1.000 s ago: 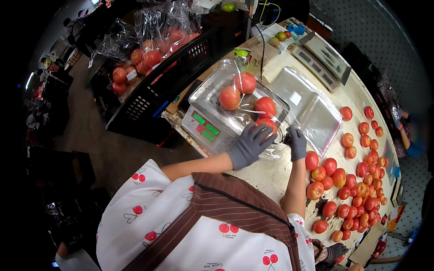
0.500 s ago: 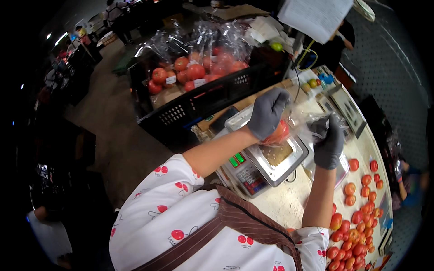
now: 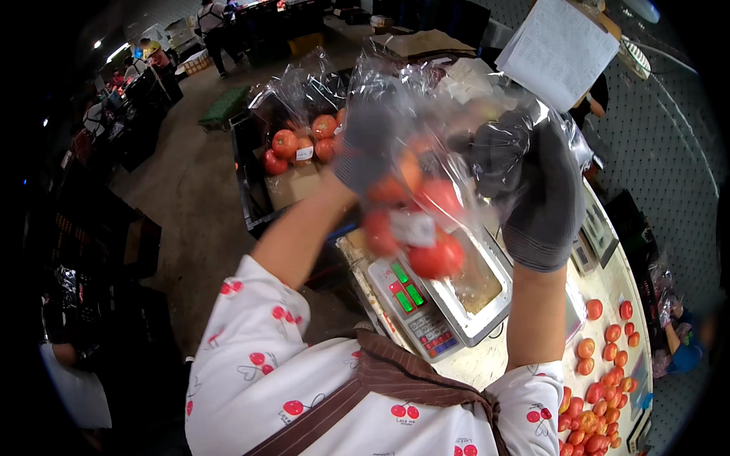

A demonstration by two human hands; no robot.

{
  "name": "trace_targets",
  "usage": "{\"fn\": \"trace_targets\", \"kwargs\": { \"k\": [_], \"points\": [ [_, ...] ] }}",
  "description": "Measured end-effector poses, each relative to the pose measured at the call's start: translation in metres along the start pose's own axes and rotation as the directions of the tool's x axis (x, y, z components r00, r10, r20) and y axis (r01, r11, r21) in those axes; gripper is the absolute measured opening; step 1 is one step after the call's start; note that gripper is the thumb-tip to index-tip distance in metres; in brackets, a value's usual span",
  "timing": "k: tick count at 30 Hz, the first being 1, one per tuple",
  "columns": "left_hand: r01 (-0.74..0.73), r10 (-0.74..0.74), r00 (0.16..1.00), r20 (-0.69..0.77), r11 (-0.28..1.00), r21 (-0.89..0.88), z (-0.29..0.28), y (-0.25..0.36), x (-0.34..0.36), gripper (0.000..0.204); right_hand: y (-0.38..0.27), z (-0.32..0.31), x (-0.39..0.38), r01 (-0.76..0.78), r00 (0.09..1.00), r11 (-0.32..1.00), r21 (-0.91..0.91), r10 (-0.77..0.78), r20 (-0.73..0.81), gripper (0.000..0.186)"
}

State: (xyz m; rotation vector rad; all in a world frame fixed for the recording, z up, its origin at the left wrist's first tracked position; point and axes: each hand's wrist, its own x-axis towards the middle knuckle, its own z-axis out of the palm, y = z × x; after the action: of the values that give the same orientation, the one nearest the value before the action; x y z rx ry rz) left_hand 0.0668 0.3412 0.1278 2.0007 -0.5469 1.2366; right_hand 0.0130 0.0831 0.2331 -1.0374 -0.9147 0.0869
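My left hand (image 3: 365, 144), gloved in grey, is smeared by motion beside a clear plastic bag of red tomatoes (image 3: 433, 251) with a white label, blurred above the scale. My right hand (image 3: 540, 197), also gloved, is closed on the crumpled upper part of that bag; its fingertips are partly hidden by shiny plastic. Beneath the bag are the scale's steel platform (image 3: 487, 319) and keypad with green displays (image 3: 430, 334). The scale stands on a cream worktable (image 3: 487, 361), with many loose tomatoes (image 3: 589, 399) along its right side.
A black crate (image 3: 251, 205) holding bagged tomatoes stands beyond the scale. A paper pad (image 3: 557, 57) is raised at the back right, near a second scale (image 3: 597, 235). A co-worker's arm (image 3: 669, 334) is at the right edge; other people (image 3: 213, 26) work far left.
The tomato bag has left the scale platform and been lifted. Both my hands have risen and moved forward with it, my left hand also shifting leftward. The view has tilted up.
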Motion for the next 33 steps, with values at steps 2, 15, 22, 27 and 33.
{"fn": "trace_targets", "kwargs": {
  "k": [2, 15, 22, 27, 33],
  "points": [
    [-0.033, 0.028, 0.999, 0.043, 0.993, 0.112, -0.065, -0.017, 0.045, 0.039, 0.000, -0.009, -0.011, -0.076, 0.996, 0.996, 0.053, 0.078, -0.034, 0.022],
    [-0.829, -0.623, 0.414, 0.663, 0.043, 0.558, -0.155, -0.325, -0.042, 0.025, 0.093, -0.089, -0.191, -0.582, 0.527, 0.797, 0.161, 0.520, -0.672, 0.026],
    [-0.588, -0.759, 0.476, 0.444, 0.101, 0.802, -0.189, -0.470, -0.070, 0.035, 0.089, -0.093, -0.273, -0.550, 0.326, 0.792, 0.264, 0.495, -0.805, 0.025],
    [-0.400, -0.728, 0.601, 0.330, 0.084, 0.913, -0.153, -0.433, -0.005, 0.036, 0.079, -0.094, -0.327, -0.624, 0.218, 0.766, 0.153, 0.359, -0.908, 0.027],
    [0.044, -0.438, 0.879, 0.190, 0.470, 0.881, -0.053, -0.351, 0.076, 0.040, 0.094, -0.116, -0.362, -0.616, 0.201, 0.783, 0.088, 0.264, -0.943, 0.028]
  ]
}}
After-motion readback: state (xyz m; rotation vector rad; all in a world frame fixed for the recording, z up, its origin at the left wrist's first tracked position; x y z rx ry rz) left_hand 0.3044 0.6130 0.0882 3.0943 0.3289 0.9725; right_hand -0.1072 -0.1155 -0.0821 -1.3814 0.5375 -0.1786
